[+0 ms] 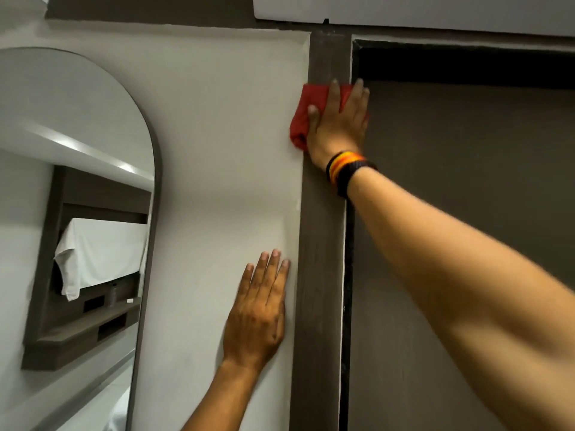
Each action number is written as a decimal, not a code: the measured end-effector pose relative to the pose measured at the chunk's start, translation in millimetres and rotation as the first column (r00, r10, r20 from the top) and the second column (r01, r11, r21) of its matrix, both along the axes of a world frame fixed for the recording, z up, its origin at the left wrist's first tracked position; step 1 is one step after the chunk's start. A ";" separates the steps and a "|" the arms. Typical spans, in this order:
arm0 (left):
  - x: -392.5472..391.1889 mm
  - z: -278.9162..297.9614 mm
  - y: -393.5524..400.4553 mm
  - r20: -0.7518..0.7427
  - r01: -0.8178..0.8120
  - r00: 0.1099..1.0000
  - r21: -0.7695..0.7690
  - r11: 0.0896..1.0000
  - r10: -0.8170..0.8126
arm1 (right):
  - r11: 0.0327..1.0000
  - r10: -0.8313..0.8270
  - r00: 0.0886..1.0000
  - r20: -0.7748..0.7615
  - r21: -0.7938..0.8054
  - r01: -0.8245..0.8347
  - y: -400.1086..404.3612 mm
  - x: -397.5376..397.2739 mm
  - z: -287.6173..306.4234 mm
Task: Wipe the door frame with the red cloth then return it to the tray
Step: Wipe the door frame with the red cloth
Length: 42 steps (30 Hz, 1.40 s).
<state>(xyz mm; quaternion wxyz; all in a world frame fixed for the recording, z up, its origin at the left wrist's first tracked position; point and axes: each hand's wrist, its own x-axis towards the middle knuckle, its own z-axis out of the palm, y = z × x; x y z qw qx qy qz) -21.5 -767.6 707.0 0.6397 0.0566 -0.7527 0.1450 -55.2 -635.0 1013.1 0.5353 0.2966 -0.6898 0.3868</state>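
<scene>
A dark brown door frame runs up the middle of the head view, between a white wall and a brown door. High on its upright, my right hand presses the red cloth flat against the wood, fingers spread over it. The cloth bunches out to the left of my palm, over the wall's edge. Lower down, my left hand lies flat and open on the white wall, just left of the frame, holding nothing. No tray is in view.
An arched mirror hangs on the wall at the left and reflects a shelf unit with a white cloth. The brown door fills the right side. A white ceiling panel sits above the frame's top.
</scene>
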 end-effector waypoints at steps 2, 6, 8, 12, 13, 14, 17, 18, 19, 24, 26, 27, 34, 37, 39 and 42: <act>-2.8 -0.3 -1.5 -0.011 0.006 1.000 -0.004 1.000 -0.006 | 0.999 -0.018 1.000 0.013 0.028 0.018 1.3 0.2 42.8; -4.6 2.7 -5.1 -0.028 0.028 0.999 -0.011 1.000 -0.029 | 0.998 -0.057 0.998 0.018 0.011 0.056 -1.5 2.5 77.2; -3.5 3.3 -4.3 -0.029 0.024 0.999 -0.013 1.000 -0.024 | 0.997 -0.079 0.997 0.000 0.020 0.078 -1.1 2.2 68.1; 0.2 3.3 -0.3 -0.023 -0.007 1.000 -0.027 1.000 0.007 | 0.995 -0.083 0.996 -0.014 0.056 0.084 4.9 -1.3 10.2; 1.2 3.7 1.2 -0.020 -0.010 1.000 -0.025 1.000 0.009 | 0.994 -0.090 0.996 -0.017 0.055 0.091 5.3 -0.6 -13.4; 2.6 5.6 1.2 -0.020 -0.015 1.000 -0.028 0.999 0.015 | 0.994 -0.095 0.995 -0.024 0.056 0.096 4.7 0.7 -37.1; 4.2 5.3 4.2 -0.016 -0.006 1.000 -0.022 1.000 0.005 | 0.993 -0.097 0.995 -0.007 0.067 0.097 5.3 2.3 -122.8; 3.9 5.5 4.9 -0.020 0.008 1.000 -0.020 1.000 -0.008 | 0.993 -0.098 0.995 0.000 0.066 0.098 5.9 2.4 -152.2; 3.5 5.4 5.2 -0.025 0.018 1.000 -0.021 1.000 -0.019 | 0.994 -0.089 0.996 0.002 0.060 0.088 5.9 1.7 -181.6; -0.1 3.1 1.7 -0.005 -0.002 1.000 -0.021 1.000 0.002 | 0.999 0.014 0.998 0.063 0.043 -0.017 2.8 -6.3 -333.4; -1.7 2.0 2.3 -0.023 -0.016 1.000 -0.013 1.000 0.015 | 0.997 0.049 0.994 0.102 0.059 -0.056 3.1 -8.9 -397.1; -2.0 1.4 2.2 -0.025 -0.008 1.000 -0.007 1.000 0.008 | 0.995 0.061 0.990 0.130 0.071 -0.071 3.8 -8.6 -431.6; -4.7 -0.4 -2.7 -0.048 0.018 0.999 -0.019 1.000 -0.019 | 0.984 -0.027 0.956 0.293 0.176 -0.026 15.7 10.1 -620.4; -5.2 -1.1 -2.0 -0.050 0.012 0.999 -0.020 1.000 -0.013 | 0.985 -0.021 0.962 0.274 0.171 -0.027 13.8 9.6 -615.5; -4.9 -1.8 -3.0 -0.040 0.014 0.999 -0.015 1.000 -0.015 | 0.985 0.025 0.963 0.269 0.156 -0.069 13.7 9.9 -593.7; -3.8 -1.1 -1.9 -0.031 0.003 1.000 -0.013 1.000 -0.004 | 0.990 0.086 0.963 0.257 0.088 -0.112 9.1 5.0 -523.6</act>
